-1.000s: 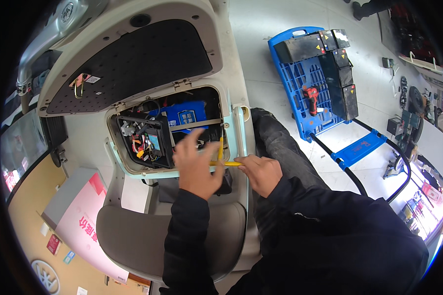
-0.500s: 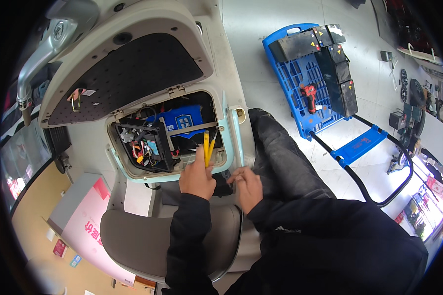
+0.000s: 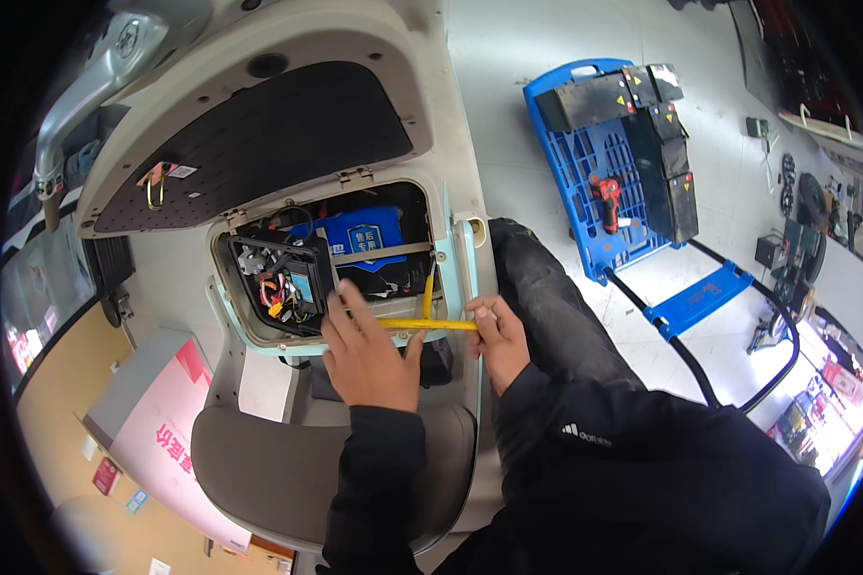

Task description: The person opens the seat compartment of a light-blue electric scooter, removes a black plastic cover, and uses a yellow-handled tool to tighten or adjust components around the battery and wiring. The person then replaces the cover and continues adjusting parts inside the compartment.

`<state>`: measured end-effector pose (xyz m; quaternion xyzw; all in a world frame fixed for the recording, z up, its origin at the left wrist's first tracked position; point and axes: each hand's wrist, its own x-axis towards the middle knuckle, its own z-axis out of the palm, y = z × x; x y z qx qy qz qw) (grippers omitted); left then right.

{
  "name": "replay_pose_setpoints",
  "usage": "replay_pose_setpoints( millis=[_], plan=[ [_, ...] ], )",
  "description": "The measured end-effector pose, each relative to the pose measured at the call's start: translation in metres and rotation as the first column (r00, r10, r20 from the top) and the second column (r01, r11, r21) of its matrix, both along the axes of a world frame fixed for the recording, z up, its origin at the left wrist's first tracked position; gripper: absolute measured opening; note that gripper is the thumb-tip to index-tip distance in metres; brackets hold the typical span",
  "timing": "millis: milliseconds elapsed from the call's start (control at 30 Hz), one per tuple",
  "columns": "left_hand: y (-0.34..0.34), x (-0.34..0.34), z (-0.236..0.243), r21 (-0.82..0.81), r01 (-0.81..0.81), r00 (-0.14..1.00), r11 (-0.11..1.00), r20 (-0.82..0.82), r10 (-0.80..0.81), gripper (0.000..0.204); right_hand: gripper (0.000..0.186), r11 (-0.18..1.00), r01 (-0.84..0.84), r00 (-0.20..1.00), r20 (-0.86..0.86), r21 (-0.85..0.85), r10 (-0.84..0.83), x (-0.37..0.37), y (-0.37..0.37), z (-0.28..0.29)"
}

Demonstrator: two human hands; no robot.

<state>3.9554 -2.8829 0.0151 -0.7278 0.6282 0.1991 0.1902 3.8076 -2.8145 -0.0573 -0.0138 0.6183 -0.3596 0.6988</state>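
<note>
At the far left a pink box (image 3: 163, 422) stands by the scooter. Above it the seat (image 3: 249, 125) is tipped up, black underside toward us, so the compartment (image 3: 441, 206) below is open. In its left half sits a black tray (image 3: 283, 283) of red, orange and white wires, and a blue battery (image 3: 360, 235) lies behind.

Our left hand (image 3: 369, 359) rests on the compartment's front rim. Its fingers are splayed, not clenched, with the forefinger reaching to the tray's edge. A yellow strip (image 3: 427, 324) runs level from that hand to the right, and one leg of it rises into the compartment. The left hand lies over the strip's left end, but we cannot tell whether it pinches or only presses it.

Our right hand (image 3: 499, 335) grasps the strip's right end between thumb and fingertips, just beside the rim.

We judge we are mid-step, with the strip stretched taut across the opening and neither end let go. Any next move calls for steady tension from the right hand, and the left fingers must stay clear of the loose wires.

Well apart on the floor to the right stands a blue cart (image 3: 594, 125) carrying black batteries (image 3: 666, 144) and a red drill (image 3: 606, 196).
</note>
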Motion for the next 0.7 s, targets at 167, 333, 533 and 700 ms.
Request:
replay_pose_setpoints(
  millis=[167,333,533,700],
  plan=[
    [0.016,0.012,-0.021,0.208,-0.545,0.615,0.812,-0.559,0.556,0.115,0.018,0.901,0.218,0.891,0.301,0.375,-0.341,0.013,0.013,0.009],
    [0.017,0.008,-0.055,0.329,-0.377,0.370,0.866,-0.803,0.467,0.082,0.046,0.948,0.114,0.916,0.339,0.297,-0.216,0.020,0.041,-0.004],
    [0.008,0.001,-0.044,-0.040,0.274,0.693,0.961,-0.684,-0.227,0.074,0.090,0.942,-0.215,0.951,0.166,-0.258,0.262,0.027,0.015,0.001],
    [0.006,0.016,-0.042,-0.019,0.325,0.649,0.945,-0.722,-0.238,0.059,0.083,0.996,-0.081,0.925,0.371,-0.031,0.087,0.039,0.016,0.012]
  ],
)
